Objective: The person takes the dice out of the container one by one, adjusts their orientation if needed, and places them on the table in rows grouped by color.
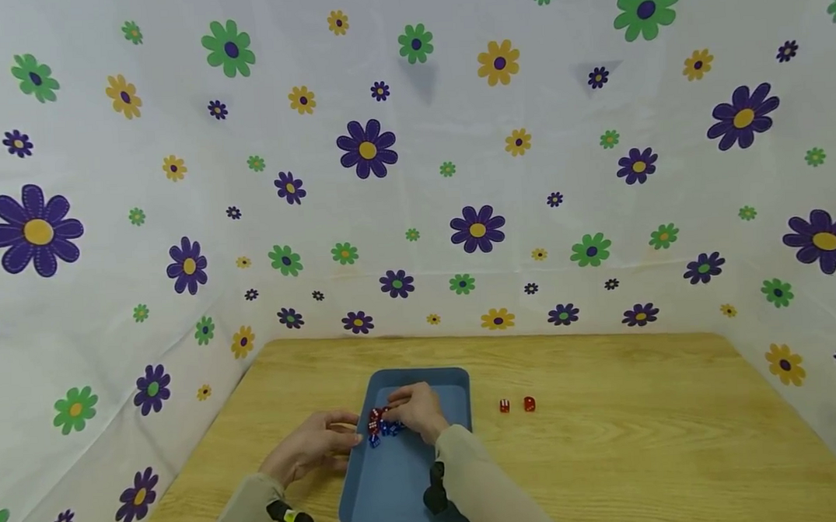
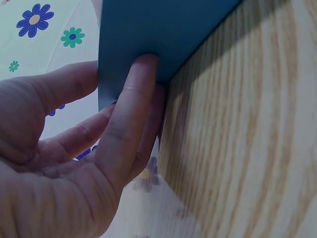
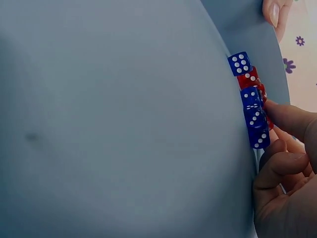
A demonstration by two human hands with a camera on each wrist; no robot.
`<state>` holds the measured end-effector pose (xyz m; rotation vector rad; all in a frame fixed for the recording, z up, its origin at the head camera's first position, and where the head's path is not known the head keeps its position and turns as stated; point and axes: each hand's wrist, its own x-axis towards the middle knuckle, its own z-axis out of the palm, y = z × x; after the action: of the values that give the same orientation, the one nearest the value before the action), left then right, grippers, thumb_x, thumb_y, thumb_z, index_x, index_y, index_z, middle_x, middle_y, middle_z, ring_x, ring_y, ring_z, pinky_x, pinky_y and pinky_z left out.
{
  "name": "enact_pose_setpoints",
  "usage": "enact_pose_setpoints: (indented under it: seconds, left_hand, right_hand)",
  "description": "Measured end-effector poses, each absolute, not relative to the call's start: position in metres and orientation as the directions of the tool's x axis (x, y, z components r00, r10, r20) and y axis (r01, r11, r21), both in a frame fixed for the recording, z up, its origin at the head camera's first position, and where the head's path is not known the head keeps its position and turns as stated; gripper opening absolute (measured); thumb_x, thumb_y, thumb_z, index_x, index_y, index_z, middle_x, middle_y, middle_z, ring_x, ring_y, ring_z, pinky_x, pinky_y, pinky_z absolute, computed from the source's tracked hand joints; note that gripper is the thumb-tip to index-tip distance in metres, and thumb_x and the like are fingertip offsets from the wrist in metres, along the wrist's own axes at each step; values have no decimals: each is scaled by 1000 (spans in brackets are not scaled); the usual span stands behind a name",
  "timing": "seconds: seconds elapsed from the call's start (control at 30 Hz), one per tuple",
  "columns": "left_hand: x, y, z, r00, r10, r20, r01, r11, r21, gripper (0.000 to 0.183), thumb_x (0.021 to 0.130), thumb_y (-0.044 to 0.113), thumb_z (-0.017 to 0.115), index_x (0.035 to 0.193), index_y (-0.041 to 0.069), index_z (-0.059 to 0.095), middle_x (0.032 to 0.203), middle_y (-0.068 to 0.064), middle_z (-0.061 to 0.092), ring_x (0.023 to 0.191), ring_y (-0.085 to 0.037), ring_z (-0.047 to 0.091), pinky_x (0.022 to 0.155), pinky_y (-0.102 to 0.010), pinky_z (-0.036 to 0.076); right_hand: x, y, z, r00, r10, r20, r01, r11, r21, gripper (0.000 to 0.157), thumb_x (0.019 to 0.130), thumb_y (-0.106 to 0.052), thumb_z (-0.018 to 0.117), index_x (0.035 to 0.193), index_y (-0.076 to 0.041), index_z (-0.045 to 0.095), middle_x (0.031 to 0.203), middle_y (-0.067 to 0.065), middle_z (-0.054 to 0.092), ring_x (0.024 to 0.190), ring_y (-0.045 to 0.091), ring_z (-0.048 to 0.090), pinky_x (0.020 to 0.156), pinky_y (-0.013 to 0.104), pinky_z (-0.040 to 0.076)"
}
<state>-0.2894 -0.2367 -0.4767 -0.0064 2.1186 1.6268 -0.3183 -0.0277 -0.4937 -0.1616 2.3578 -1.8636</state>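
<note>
A blue tray (image 1: 407, 487) lies on the table, its long side running away from me. Inside it, near the left wall, red dice (image 1: 374, 420) and blue dice (image 1: 374, 441) are bunched together. My left hand (image 1: 314, 446) rests against the outside of the tray's left wall; in the left wrist view its fingers (image 2: 130, 104) touch that wall just above the table. My right hand (image 1: 419, 409) reaches into the tray, fingers bent down at the bunch. In the right wrist view its fingertips are at a red die (image 3: 270, 123) behind a row of blue dice (image 3: 255, 119), which partly hides the grip.
Two red dice lie on the wooden table (image 1: 642, 430) to the right of the tray, a nearer one (image 1: 504, 405) and another (image 1: 529, 404) beside it. A white cloth (image 1: 415, 199) with flower prints hangs behind the table and along both sides.
</note>
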Motion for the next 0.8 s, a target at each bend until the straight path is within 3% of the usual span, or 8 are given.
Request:
enact_pose_setpoints:
  seconds: [0.17,0.23,0.37,0.47,0.63,0.8]
  left_hand:
    - [-291,-237,-476,-886,294,-360,-276,290,916,56,93,11,66,139,-8,42,120,-22,60,94,-22,68,81,-43,59]
    - [-291,-237,-476,-883,303,-360,-276,287,917,55,93,11,66,139,-8,43,119,-22,61,94,-22,68,81,-43,59]
    - [-291,-236,-477,-881,300,-365,-283,283,916,56,93,12,68,139,-8,43,119,-21,62,93,-21,68,81,-42,59]
    - [-292,-234,-477,-885,277,-373,-291,294,910,58,92,12,69,140,-8,43,121,-22,61,93,-21,68,80,-42,59]
    - [-292,-236,-478,-887,254,-385,-300,315,901,60,91,13,71,140,-6,43,123,-23,61,95,-23,68,80,-42,59]
    - [-292,-238,-480,-884,270,-381,-294,312,904,61,90,15,72,140,-6,44,122,-22,62,95,-23,68,80,-42,59]
  right_hand:
    - [-320,-25,-491,-985,-162,-58,22,213,-977,30,82,-3,77,111,2,72,96,11,75,88,19,70,78,37,58]
    - [-321,-23,-490,-983,-168,-73,39,200,-979,30,82,-5,77,111,2,72,97,11,75,86,17,69,72,34,57]
    - [-323,-14,-485,-980,-177,-90,57,180,-982,31,83,-8,77,113,1,71,97,10,76,72,12,60,53,26,40]
    - [-325,-5,-479,-979,-185,-90,58,173,-983,33,85,-12,76,115,0,70,96,8,76,67,15,54,49,26,32]
    - [-327,13,-466,-975,-203,-90,49,195,-980,35,86,-18,76,117,-4,70,98,6,76,81,25,59,55,28,36]
    - [-328,32,-455,-977,-193,-85,39,230,-972,34,85,-22,77,116,-8,72,103,5,75,91,22,59,68,32,45]
